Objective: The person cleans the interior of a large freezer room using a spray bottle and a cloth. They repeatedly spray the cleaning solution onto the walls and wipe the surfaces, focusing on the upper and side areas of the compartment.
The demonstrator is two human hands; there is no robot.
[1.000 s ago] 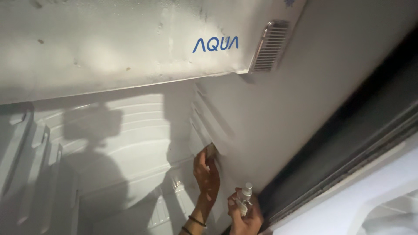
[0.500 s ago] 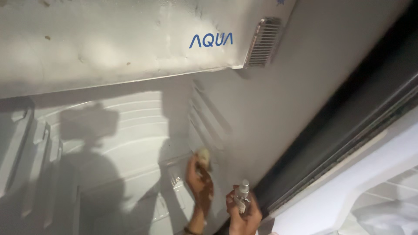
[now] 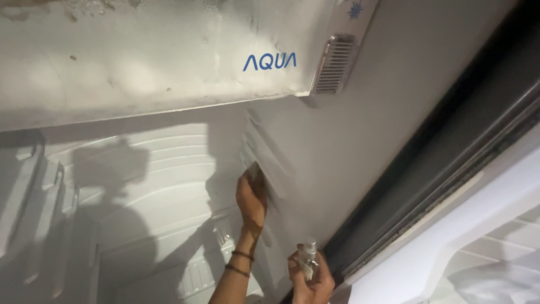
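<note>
I am looking into the white inside of a fridge. My left hand (image 3: 250, 200), with two dark bands on the wrist, presses a small pale cloth (image 3: 255, 170) against the shelf ridges (image 3: 273, 160) of the right inner wall. Only a corner of the cloth shows above the fingers. My right hand (image 3: 315, 286) is lower, near the frame's bottom edge, and grips a small clear spray bottle (image 3: 308, 254) with its nozzle up, close to the same wall.
A stained white panel (image 3: 140, 67) with a slotted vent grille (image 3: 333, 65) spans the top. The ribbed back wall (image 3: 157, 169) carries shadows. Shelf ridges (image 3: 34, 191) line the left wall. A dark door gasket (image 3: 450, 163) runs diagonally at right.
My left hand has slid the cloth upward along the right wall onto the shelf ridges. My right hand with the spray bottle has stayed about where it was.
</note>
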